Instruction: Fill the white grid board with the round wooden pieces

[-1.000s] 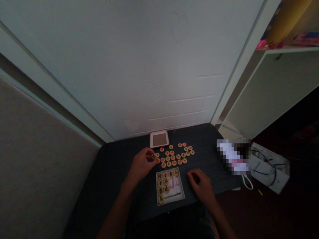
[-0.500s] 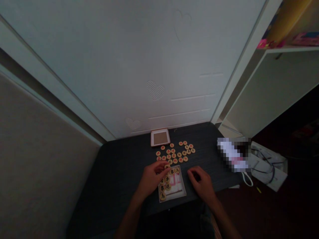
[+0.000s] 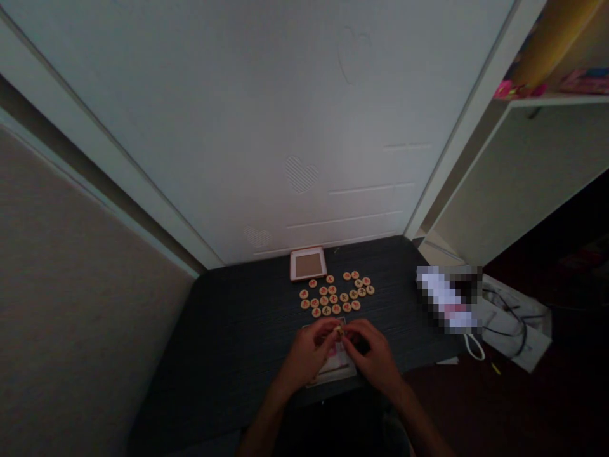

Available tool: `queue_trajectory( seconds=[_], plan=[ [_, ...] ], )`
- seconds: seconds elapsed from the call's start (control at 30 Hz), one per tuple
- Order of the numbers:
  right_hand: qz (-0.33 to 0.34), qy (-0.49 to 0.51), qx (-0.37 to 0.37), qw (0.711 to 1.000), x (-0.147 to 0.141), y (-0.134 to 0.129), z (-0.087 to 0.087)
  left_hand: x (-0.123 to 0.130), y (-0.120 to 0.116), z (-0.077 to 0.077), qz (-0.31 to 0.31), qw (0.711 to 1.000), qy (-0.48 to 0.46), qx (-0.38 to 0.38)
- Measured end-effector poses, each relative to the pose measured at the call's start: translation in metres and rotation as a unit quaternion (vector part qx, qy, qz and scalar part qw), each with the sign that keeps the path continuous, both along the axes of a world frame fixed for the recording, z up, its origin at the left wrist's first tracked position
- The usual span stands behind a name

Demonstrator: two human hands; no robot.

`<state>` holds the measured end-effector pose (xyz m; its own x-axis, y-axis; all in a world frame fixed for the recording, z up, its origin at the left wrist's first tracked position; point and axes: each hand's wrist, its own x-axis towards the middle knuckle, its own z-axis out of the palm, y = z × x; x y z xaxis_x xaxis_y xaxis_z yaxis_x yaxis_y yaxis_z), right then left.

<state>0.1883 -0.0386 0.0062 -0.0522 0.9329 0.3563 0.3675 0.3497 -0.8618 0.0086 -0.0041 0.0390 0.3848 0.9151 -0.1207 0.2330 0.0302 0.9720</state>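
Black, faintly streaked tabletop (image 3: 228, 336), set against a white panel (image 3: 228, 127) with embossed hearts. Head view: we find both hands brought together above the near edge, over a shallow tray (image 3: 351, 370). Between their fingertips sits one xiangqi piece (image 3: 339, 331), tilted, its character unreadable to us. The left hand (image 3: 307, 355) has thumb and fingers pinched on it; the right hand (image 3: 373, 352) meets it from the other side, fingers curled, and we cannot tell how firmly it grips. The hands and wrists hide much of the tray; we note its pale, pink-marked floor and part of its rim.

Beyond the hands, loose xiangqi discs (image 3: 333, 299) lie flat on the tabletop in uneven rows, most lettered red, several black. Behind them, near the panel, we record a second shallow tray (image 3: 308, 263), white-bordered with a brown centre. To the right, off the table, we see a pale box (image 3: 514, 317) with dark cables.
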Motion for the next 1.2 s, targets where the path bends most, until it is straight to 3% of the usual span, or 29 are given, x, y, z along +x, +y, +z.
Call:
queue_trajectory(
  seconds=[0.23,0.57,0.87,1.2],
  plan=[
    [0.018,0.004,-0.004,1.000,-0.0010,0.0008,-0.0026,-0.0019,-0.0015,-0.0094,0.011,0.999,-0.049,-0.019],
    [0.033,-0.014,-0.015,0.999,-0.0026,0.0003,-0.0007,-0.0032,-0.0017,-0.0081,0.037,0.999,-0.015,-0.020],
    [0.027,0.007,-0.006,1.000,-0.0045,-0.0006,-0.0044,-0.0059,-0.0064,-0.0019,0.009,1.000,-0.021,-0.019],
    [0.019,0.090,-0.104,0.990,-0.0053,-0.0024,-0.0034,-0.0079,-0.0079,-0.0010,0.016,1.000,-0.021,-0.001]
  ],
)
